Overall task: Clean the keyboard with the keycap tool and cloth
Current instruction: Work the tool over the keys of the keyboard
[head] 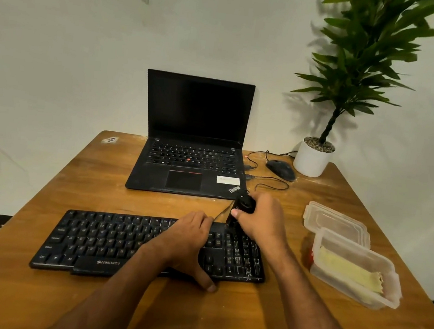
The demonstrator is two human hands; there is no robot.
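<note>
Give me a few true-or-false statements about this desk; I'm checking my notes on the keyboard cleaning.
1. The right hand grips the black keycap tool over the keyboard's far edge. True.
2. The left hand is lifted off the keyboard. False: it rests on it, thumb at the near edge.
3. The laptop is closed. False: it is open, screen dark.
4. The yellow cloth lies in the clear container. True.
5. The mouse sits beside the white plant pot. True.
</note>
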